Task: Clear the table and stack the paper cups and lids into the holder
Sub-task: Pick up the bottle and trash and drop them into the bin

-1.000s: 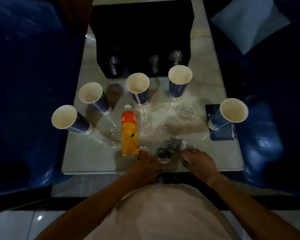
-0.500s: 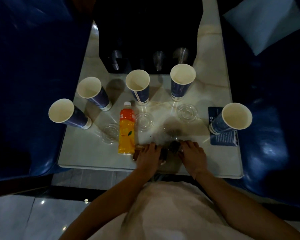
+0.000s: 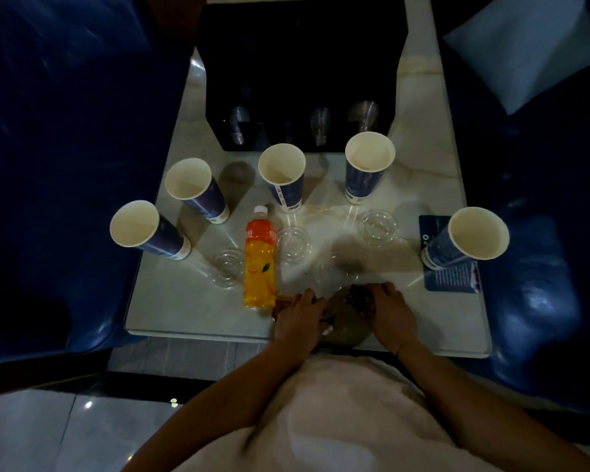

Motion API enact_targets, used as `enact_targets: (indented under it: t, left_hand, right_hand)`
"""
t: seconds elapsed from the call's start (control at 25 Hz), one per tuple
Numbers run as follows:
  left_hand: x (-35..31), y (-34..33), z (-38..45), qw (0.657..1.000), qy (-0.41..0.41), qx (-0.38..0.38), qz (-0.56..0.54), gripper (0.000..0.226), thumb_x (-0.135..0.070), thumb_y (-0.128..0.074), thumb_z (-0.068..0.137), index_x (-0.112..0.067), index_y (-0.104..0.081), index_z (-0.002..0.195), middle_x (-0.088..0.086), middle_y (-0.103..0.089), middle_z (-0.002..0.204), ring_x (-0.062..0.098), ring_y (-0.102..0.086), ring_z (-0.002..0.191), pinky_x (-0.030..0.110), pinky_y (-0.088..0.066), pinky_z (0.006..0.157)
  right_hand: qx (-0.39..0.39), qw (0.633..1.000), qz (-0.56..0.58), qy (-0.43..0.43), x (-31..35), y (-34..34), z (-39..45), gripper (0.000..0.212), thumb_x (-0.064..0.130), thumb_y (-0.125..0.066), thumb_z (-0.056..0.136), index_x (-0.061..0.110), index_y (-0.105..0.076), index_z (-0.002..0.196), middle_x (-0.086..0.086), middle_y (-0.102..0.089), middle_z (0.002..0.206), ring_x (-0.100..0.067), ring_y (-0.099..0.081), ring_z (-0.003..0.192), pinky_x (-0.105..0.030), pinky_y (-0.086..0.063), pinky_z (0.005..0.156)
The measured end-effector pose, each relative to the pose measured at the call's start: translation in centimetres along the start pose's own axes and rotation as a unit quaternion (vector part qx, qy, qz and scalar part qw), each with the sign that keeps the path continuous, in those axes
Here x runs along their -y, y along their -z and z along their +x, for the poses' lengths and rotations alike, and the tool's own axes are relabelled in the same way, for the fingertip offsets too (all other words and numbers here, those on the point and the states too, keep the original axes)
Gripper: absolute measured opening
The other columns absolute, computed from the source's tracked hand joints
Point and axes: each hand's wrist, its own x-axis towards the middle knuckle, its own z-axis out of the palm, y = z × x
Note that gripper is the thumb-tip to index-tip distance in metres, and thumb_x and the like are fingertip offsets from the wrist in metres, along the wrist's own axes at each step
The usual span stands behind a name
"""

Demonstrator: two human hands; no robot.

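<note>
Both hands have slid closer together at the near table edge — left hand (image 3: 298, 316) and right hand (image 3: 390, 316) curl over small dark wrappers (image 3: 360, 298), grip unclear. Paper cups (image 3: 281, 170) stand beyond them, toward the black holder (image 3: 300, 73) — lids (image 3: 292, 245) between.

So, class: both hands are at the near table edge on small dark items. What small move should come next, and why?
Probably gather the small dark wrappers and lift them off the pale marble table. Left hand and right hand already cup them, while the five blue paper cups stand untouched.
</note>
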Motion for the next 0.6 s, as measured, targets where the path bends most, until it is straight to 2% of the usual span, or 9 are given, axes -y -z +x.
enact_targets:
  t: [0.12, 0.2, 0.28, 0.36, 0.44, 0.48, 0.56, 0.6]
  left_hand:
    - [0.5, 1.1, -1.1, 0.999, -0.007, 0.026, -0.046, 0.025, -0.034, -0.059, 0.09, -0.024, -0.055, 0.112, 0.002, -0.06, 0.115, 0.023, -0.057, 0.104, 0.037, -0.045, 0.085]
    - [1.5, 1.9, -1.9, 0.994, -0.013, 0.036, -0.099, 0.016, -0.032, -0.059, 0.09, -0.027, -0.055, 0.105, 0.0, -0.065, 0.106, 0.017, -0.059, 0.094, 0.031, -0.047, 0.077]
    - [2.8, 2.8, -2.7, 0.986, -0.011, 0.036, -0.162, 0.014, -0.03, -0.061, 0.091, -0.03, -0.056, 0.105, -0.004, -0.066, 0.101, 0.009, -0.059, 0.087, 0.025, -0.049, 0.076]
    - [4.4, 4.3, -3.2, 0.974, -0.003, 0.014, -0.226, 0.013, -0.027, -0.063, 0.091, -0.032, -0.06, 0.103, -0.012, -0.066, 0.095, -0.002, -0.057, 0.083, 0.011, -0.045, 0.075]
    - [6.1, 6.1, -3.0, 0.951, 0.03, -0.031, -0.305, 0.012, -0.025, -0.064, 0.091, -0.037, -0.061, 0.091, -0.021, -0.065, 0.079, -0.01, -0.06, 0.072, 0.004, -0.044, 0.063]
    - [6.9, 7.2, -2.6, 0.935, 0.06, -0.053, -0.346, 0.012, -0.026, -0.064, 0.091, -0.037, -0.061, 0.087, -0.021, -0.064, 0.073, -0.01, -0.061, 0.07, 0.005, -0.044, 0.059]
    - [8.8, 9.0, -1.6, 0.911, 0.129, -0.082, -0.382, 0.003, -0.033, -0.064, 0.09, -0.031, -0.063, 0.092, -0.016, -0.063, 0.075, -0.002, -0.06, 0.072, 0.012, -0.04, 0.059]
    - [9.6, 9.6, -1.0, 0.905, 0.156, -0.085, -0.387, 0.012, -0.035, -0.063, 0.09, -0.025, -0.064, 0.097, -0.012, -0.063, 0.08, 0.006, -0.062, 0.077, 0.017, -0.04, 0.062]
  right_hand:
    - [0.0, 0.999, 0.014, -0.039, 0.0, -0.1, -0.2, 0.034, 0.017, -0.054, 0.093, 0.01, -0.054, 0.126, -0.016, -0.05, 0.123, -0.035, -0.051, 0.109, -0.045, -0.049, 0.088]
    - [0.013, 0.999, 0.0, -0.04, 0.1, -0.3, -0.1, 0.033, 0.018, -0.055, 0.092, 0.012, -0.055, 0.124, -0.013, -0.052, 0.123, -0.033, -0.05, 0.109, -0.044, -0.048, 0.089]
    - [0.032, 0.998, 0.01, -0.047, 0.3, -0.3, -0.2, 0.028, 0.02, -0.055, 0.09, 0.015, -0.055, 0.117, -0.011, -0.059, 0.115, -0.03, -0.053, 0.104, -0.042, -0.048, 0.086]
    - [0.04, 0.996, 0.052, -0.062, 0.7, -0.2, -0.6, 0.022, 0.022, -0.059, 0.088, 0.018, -0.056, 0.109, -0.008, -0.066, 0.104, -0.029, -0.06, 0.095, -0.038, -0.05, 0.079]
    - [0.044, 0.994, 0.081, -0.06, 1.5, -0.2, -1.1, 0.02, 0.022, -0.064, 0.086, 0.018, -0.061, 0.106, -0.007, -0.07, 0.1, -0.028, -0.065, 0.09, -0.032, -0.048, 0.072]
    - [0.047, 0.994, 0.081, -0.047, 2.2, -0.4, -1.4, 0.017, 0.021, -0.065, 0.086, 0.017, -0.064, 0.102, -0.008, -0.071, 0.099, -0.028, -0.066, 0.088, -0.031, -0.047, 0.071]
    - [0.038, 0.995, 0.094, -0.012, 4.6, -0.7, -1.9, 0.012, 0.02, -0.068, 0.085, 0.013, -0.068, 0.096, -0.01, -0.073, 0.097, -0.028, -0.067, 0.087, -0.032, -0.048, 0.072]
    - [0.038, 0.992, 0.118, 0.0, 5.9, -1.0, -1.9, 0.013, 0.019, -0.071, 0.084, 0.012, -0.069, 0.095, -0.01, -0.074, 0.097, -0.028, -0.068, 0.088, -0.031, -0.049, 0.075]
